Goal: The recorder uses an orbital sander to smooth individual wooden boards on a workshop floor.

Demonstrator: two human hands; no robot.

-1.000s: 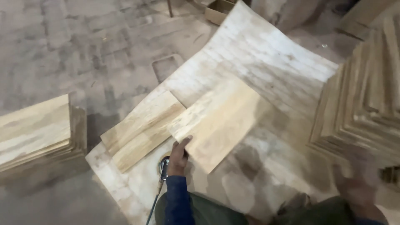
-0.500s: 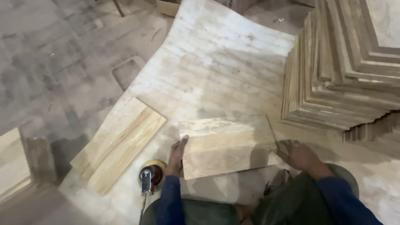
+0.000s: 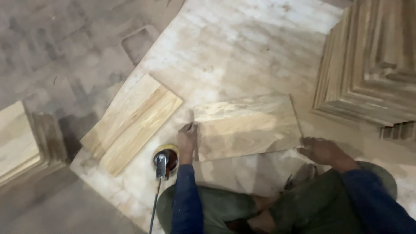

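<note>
The left hand (image 3: 187, 138) lies flat with its fingers pressed to the left end of a board (image 3: 247, 125), a pale rectangular wooden panel with streaky brown grain and a dusty matte face. The right hand (image 3: 321, 150) rests loosely curled at the board's lower right corner, fingertips touching the edge; whether it grips the edge is hard to tell in the blur. So the board lies flat between the two hands, just in front of the person's knees. Just beside the left wrist sits a sander (image 3: 165, 159), round, with a yellow rim and a dark cord trailing down. Further left lie two planks (image 3: 130, 123) side by side, angled. All rest on a large plywood sheet (image 3: 242, 47), pale and scuffed, spread over a grey floor (image 3: 56, 52). A tall stack (image 3: 372, 69) of stepped boards stands at the right, another pile (image 3: 19, 143) at the far left.
</note>
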